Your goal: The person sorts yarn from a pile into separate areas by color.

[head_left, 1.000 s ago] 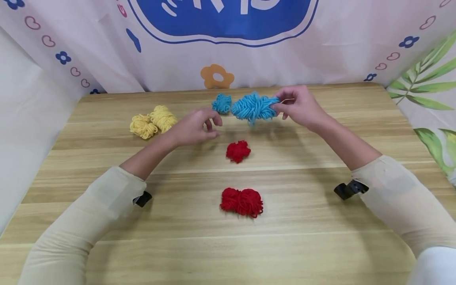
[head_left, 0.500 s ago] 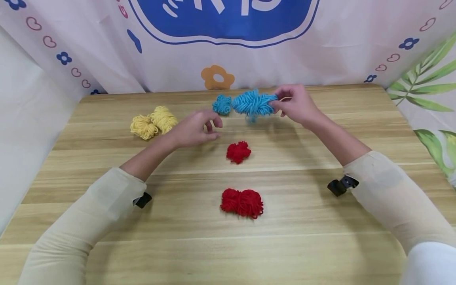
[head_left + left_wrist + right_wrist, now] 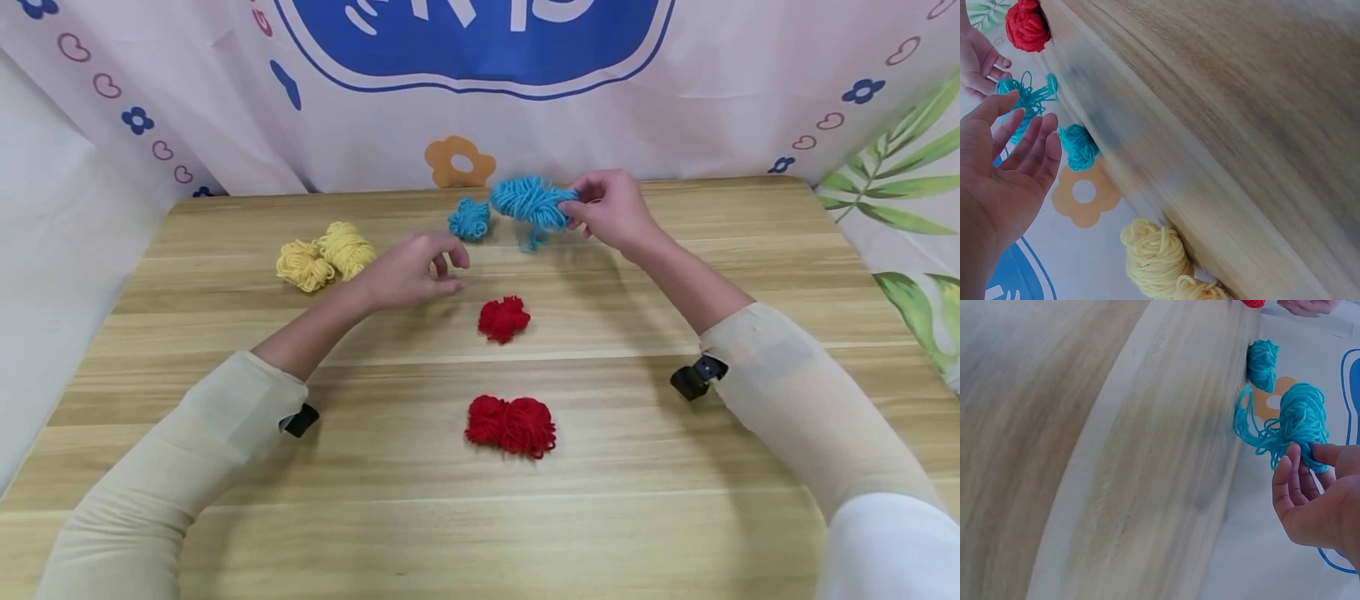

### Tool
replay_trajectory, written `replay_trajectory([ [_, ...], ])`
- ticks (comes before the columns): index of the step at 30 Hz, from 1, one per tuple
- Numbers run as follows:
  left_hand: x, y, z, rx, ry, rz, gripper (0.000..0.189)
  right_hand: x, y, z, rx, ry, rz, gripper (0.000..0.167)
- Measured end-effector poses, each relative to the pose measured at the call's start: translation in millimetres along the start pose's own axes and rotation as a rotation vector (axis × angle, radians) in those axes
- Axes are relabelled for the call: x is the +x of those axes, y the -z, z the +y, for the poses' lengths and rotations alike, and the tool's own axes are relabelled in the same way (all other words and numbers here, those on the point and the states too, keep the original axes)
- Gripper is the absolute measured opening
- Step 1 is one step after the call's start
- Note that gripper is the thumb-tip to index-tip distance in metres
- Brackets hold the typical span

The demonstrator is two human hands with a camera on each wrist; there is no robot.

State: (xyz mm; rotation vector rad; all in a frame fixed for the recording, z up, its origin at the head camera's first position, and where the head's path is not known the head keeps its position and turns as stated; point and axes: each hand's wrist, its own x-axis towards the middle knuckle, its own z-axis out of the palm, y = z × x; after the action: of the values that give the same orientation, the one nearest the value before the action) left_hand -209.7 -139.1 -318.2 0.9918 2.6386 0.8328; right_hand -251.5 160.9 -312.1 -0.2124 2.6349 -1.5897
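My right hand (image 3: 617,215) pinches one end of a blue yarn skein (image 3: 528,200) between thumb and fingers, holding it above the back of the table. Loose strands dangle from its underside, seen well in the right wrist view on the blue skein (image 3: 1302,415). Just left of it a smaller blue yarn ball (image 3: 469,220) lies on the wood. My left hand (image 3: 412,271) hovers with loosely bent fingers and holds nothing, near that ball. Palm and spread fingers of the left hand (image 3: 1013,165) show in the left wrist view.
Two yellow yarn bundles (image 3: 345,248) lie at the back left, partly behind the left wrist. A small red yarn ball (image 3: 503,319) sits mid-table, with a larger red yarn bundle (image 3: 512,426) nearer the front. A printed cloth (image 3: 360,133) hangs behind the table's far edge.
My right hand has shifted a little left and farther back with the blue skein, whose held end now sits higher in view. The left hand stays put.
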Motion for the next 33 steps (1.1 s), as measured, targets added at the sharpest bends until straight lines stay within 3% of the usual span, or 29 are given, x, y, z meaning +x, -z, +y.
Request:
replay_trajectory([
  [17, -1.3, -0.1, -0.4, -0.006, -0.013, -0.004, 0.022, 12.8, -9, 1, 0.066, -0.080, 0.058, 0.016],
  [33, -2.4, 0.8, -0.2, -0.019, -0.011, -0.026, 0.022, 19.7, -25, -2, -0.004, -0.142, 0.063, 0.016],
])
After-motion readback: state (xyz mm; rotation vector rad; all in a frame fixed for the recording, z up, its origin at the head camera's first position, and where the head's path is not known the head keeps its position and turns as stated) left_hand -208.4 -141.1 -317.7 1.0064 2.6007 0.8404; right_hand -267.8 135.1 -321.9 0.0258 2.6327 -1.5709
